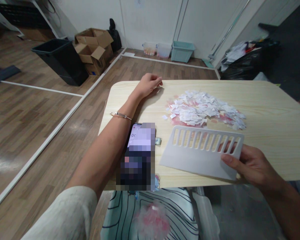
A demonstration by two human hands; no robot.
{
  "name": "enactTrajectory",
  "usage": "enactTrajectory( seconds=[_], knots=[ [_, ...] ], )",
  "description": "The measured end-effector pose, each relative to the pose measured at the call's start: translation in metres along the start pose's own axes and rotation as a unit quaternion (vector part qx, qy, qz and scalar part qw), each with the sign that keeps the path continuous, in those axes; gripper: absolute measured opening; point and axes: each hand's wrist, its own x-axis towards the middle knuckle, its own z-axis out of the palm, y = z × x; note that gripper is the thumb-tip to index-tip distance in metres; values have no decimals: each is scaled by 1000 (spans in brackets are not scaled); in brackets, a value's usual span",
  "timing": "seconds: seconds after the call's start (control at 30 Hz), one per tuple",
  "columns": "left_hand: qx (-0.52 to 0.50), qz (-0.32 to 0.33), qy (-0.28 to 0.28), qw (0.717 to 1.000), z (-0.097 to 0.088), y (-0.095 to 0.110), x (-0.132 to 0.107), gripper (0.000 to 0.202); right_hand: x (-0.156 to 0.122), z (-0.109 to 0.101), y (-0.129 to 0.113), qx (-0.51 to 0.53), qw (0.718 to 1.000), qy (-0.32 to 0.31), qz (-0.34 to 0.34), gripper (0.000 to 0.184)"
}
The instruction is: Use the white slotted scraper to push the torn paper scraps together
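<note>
My right hand grips a white plastic scraper by its right end, thumb on the near face and fingers behind and through the slots. A row of long slots runs along its upper side. The scraper is tilted over the light wooden table, just in front of a heap of small white paper pieces with pink bits among them. Near the far left edge of the table rests my left hand, its fingers loosely bent and nothing visible in them. A phone, partly blurred out, lies beside my left forearm.
A clear bag with pink contents sits on my lap below the table edge. On the floor beyond stand a black bin, cardboard boxes, a teal tub and a black plastic bag.
</note>
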Motion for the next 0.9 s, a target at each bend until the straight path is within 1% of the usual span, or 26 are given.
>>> enactTrajectory(
  seconds=[0.07,0.17,0.4,0.47,0.57,0.77,0.9],
  knots=[
    [1,0,1,1000,0,0,0,24,0,-1,3,6,1000,18,-1,54],
    [10,1,-1,1000,0,0,0,25,0,-1,6,0,1000,19,-10,56],
    [15,4,5,1000,0,1,0,26,0,3,1,-30,997,5,-66,49],
    [15,6,1,1000,-1,0,0,25,0,3,0,-27,997,7,-74,45],
    [9,6,0,1000,-1,0,0,22,1,4,0,-19,997,8,-79,44],
    [9,5,3,1000,0,-1,1,27,2,4,-4,-17,997,-15,-79,47],
    [10,4,0,1000,0,-1,1,28,3,3,-7,-14,995,-28,-95,45]
  ],
)
